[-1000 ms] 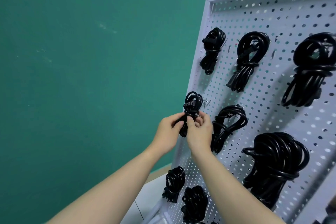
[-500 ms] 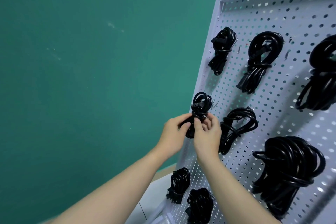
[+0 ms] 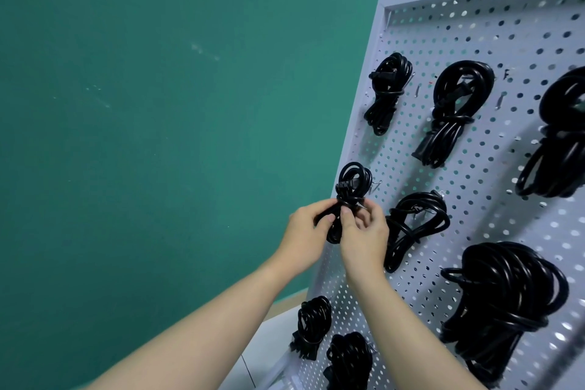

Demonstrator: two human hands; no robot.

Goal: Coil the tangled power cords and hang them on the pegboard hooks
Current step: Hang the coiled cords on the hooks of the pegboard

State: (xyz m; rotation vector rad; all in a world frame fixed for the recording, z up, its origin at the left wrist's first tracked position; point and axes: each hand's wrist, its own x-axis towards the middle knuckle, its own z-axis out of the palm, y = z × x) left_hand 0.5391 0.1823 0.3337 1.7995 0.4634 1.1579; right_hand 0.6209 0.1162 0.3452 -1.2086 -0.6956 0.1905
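Head view, looking up at a white pegboard (image 3: pixel 474 25) set against a green wall (image 3: pixel 158 104).

Cord count on the board: eight black coiled bundles in view.
- Top row, three: a slim coil (image 3: pixel 387 92) at the left, a medium coil (image 3: pixel 456 111) beside it, and a large coil (image 3: pixel 557 136) cut by the right edge of the frame.
- Middle row, three: the small coil in hand (image 3: pixel 353 187) at the board's left edge, a loose coil (image 3: pixel 414 225) just to its right, and a bulky coil (image 3: pixel 503 304) further right and lower.
- Bottom, two: a small coil (image 3: pixel 313 326) and a second bottom coil (image 3: pixel 349 361) just below and to its right, partly cut off by the frame.

Hands: two, both raised to the small coil in hand. The left hand (image 3: pixel 304 237) grips the lower half of that coil, fingers (image 3: pixel 323 218) curled round the strands with the thumb across the front. The right hand (image 3: pixel 364 237) pinches the wrapped waist of the same coil between thumb and fingertips. The coil's upper loop stands above both hands, with a connector lying across it. A thin metal hook (image 3: pixel 376 184) shows just right of that loop; whether the loop sits on it cannot be told.

Two bare hooks (image 3: pixel 417 90) show in the top row between the coils.
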